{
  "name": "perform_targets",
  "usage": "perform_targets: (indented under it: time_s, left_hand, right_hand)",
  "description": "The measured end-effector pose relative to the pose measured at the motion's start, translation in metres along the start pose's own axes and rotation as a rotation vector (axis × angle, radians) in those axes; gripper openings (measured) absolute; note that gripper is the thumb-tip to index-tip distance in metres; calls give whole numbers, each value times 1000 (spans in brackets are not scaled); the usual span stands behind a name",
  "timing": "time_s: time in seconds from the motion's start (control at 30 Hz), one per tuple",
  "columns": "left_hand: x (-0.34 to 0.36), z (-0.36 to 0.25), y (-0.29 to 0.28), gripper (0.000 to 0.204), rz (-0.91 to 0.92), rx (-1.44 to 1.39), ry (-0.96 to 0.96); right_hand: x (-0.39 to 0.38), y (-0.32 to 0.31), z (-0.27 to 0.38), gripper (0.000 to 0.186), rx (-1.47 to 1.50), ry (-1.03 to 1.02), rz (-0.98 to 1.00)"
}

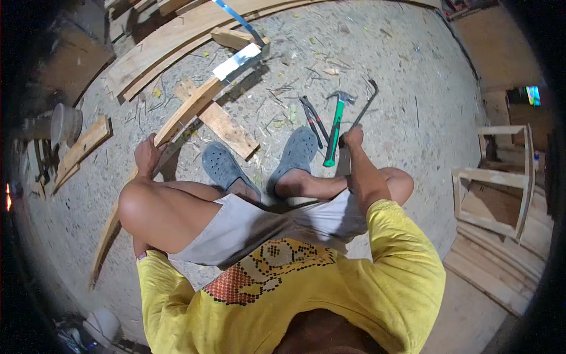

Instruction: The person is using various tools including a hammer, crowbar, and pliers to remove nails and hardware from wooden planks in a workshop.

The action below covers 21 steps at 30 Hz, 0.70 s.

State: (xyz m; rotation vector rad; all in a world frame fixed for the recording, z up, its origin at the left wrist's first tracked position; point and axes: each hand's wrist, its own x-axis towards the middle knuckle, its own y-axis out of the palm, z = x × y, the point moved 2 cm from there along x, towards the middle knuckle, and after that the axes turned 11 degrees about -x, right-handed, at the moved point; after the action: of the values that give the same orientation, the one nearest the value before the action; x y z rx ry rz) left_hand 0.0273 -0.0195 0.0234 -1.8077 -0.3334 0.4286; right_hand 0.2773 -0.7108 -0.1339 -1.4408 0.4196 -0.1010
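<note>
My left hand (148, 154) is closed around a long wooden plank (194, 106) that runs past my left knee. Over the plank's far end lies a shiny metal piece (237, 62), with a blue strap (239, 19) rising beyond it. My right hand (354, 137) grips a dark pry bar (367, 105), its hooked tip pointing away from me. Just left of that hand, a claw hammer (335, 127) with a green and black handle lies on the floor. Pincers (315, 121) with red and black handles rest between the hammer and my right clog.
A short board (229, 130) lies under the plank, before my feet. Loose nails (277, 121) litter the concrete floor. Long boards (171, 50) stretch across the far left. Shorter wood pieces (82, 150) and a bucket (66, 124) stand left; a wooden frame (495, 177) is at right.
</note>
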Motion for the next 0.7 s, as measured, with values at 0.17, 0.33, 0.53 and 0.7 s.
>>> perform_targets:
  time_s: [0.17, 0.33, 0.53, 0.7]
  left_hand:
    - [-14, 1, -10, 44, -19, 11, 14]
    - [0, -8, -1, 54, 49, -45, 25]
    - [-8, 15, -3, 53, 14, -7, 19]
    - [-3, 5, -1, 51, 0, -7, 58]
  right_hand:
    - [17, -17, 20, 40, 139, 82, 112]
    - [-2, -58, -16, 35, 763, 48, 34]
    - [-230, -180, 105, 29, 979, -315, 549]
    - [-321, -137, 152, 31, 1128, -275, 1009]
